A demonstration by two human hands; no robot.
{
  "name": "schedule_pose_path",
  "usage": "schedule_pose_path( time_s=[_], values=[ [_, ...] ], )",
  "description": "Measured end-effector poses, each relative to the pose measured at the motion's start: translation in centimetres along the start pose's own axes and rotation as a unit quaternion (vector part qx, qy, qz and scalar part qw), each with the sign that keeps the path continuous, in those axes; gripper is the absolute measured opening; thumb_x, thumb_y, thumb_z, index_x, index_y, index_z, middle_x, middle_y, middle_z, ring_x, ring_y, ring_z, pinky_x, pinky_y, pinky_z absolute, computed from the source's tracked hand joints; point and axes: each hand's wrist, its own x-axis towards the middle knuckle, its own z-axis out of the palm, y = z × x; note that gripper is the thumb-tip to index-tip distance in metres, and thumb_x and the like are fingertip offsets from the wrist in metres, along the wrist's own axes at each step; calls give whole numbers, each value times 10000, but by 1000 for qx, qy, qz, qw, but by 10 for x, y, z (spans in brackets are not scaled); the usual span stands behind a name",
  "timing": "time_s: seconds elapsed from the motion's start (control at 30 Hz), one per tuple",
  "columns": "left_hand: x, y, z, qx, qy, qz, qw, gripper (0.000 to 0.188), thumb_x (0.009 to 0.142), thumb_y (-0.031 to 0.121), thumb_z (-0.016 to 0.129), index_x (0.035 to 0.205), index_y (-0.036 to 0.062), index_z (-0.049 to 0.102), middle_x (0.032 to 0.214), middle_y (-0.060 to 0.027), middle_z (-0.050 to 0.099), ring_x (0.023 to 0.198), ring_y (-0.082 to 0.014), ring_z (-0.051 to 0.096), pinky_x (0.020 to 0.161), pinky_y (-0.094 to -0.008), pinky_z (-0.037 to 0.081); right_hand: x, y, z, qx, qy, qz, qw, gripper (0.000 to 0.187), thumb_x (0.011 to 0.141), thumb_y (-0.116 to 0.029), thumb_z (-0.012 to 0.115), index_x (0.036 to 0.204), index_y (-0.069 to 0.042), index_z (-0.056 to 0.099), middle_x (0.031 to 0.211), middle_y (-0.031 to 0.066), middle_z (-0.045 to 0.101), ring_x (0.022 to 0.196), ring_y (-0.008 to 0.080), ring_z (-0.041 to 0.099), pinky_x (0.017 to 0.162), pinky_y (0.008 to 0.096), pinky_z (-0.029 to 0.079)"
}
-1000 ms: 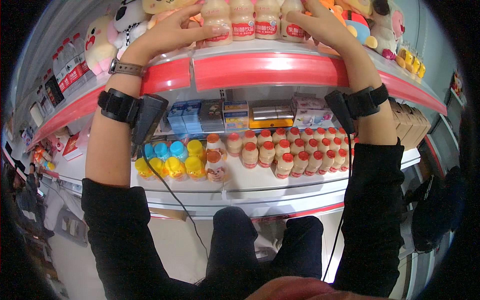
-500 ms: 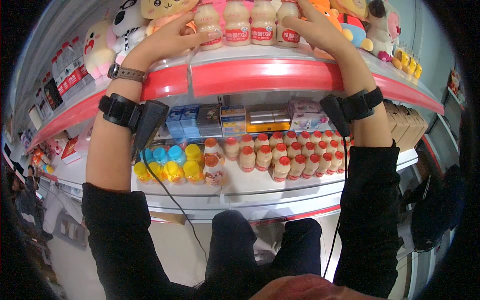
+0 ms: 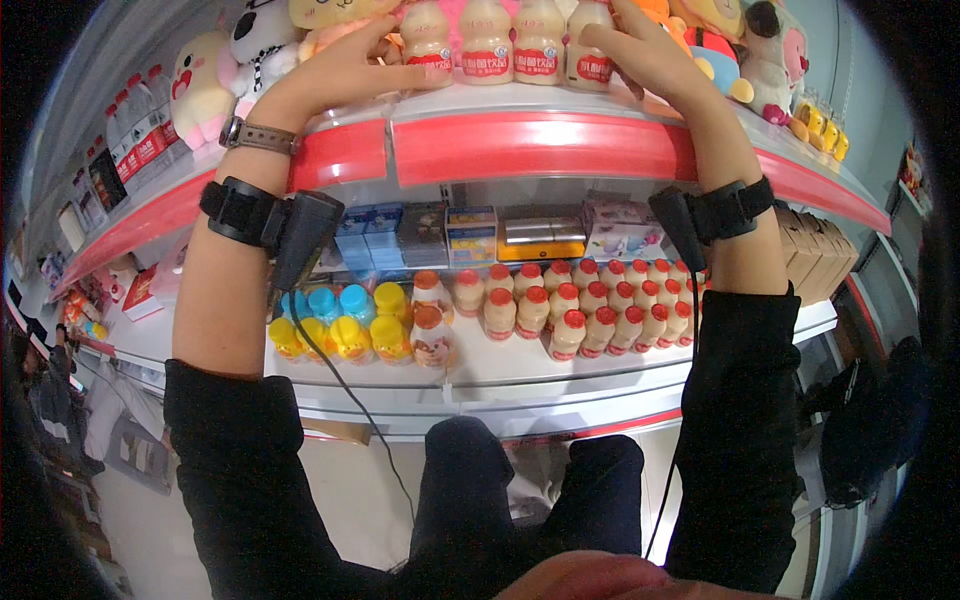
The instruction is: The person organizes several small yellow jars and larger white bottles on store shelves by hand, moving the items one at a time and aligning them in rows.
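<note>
A row of several cream-coloured drink bottles with red-and-white labels stands upright on the upper shelf; their tops are cut off by the picture's upper edge. My left hand is at the row's left end, its thumb across the front of the leftmost bottle and its other fingers bent beside it. At the other end, my right hand grips the rightmost bottle, thumb in front. Its remaining fingers are partly hidden at the bottle's right side.
Plush toys crowd both sides of the bottles, and more plush toys sit at right. Below, small red-capped bottles, yellow and blue capped bottles and boxes fill the lower shelf. The red shelf edge juts out under my forearms.
The view has shifted a little, so the shelf and bottles appear slightly higher and farther right. Both hands stay at the ends of the bottle row.
</note>
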Motion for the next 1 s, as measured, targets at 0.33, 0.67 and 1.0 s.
schedule_pose_path(
  time_s=[0.33,0.67,1.0],
  values=[
    [4,-32,6,23,60,85,994,891,788,373,745,1435,-57,308,1036,-123,600,899,-153,619,734,-277,510,0,-1,-1,-6,5,-17,1000,623,820,-281,577,1328,40,413,1010,142,582,858,192,583,690,300,488],
    [-1,-16,3,-60,-22,5,998,896,792,383,747,1452,-19,295,1017,-98,621,869,-130,606,679,-250,485,5,7,0,-80,30,-36,996,597,819,-284,586,1288,61,453,1116,160,583,985,238,574,857,326,463],
    [-1,-15,4,-45,-20,-1,999,895,805,371,744,1466,1,268,982,-56,601,866,-123,584,724,-246,467,6,11,0,-62,50,-52,995,408,952,-286,446,1242,-7,512,1146,167,587,1074,229,556,928,342,428]
  ],
)
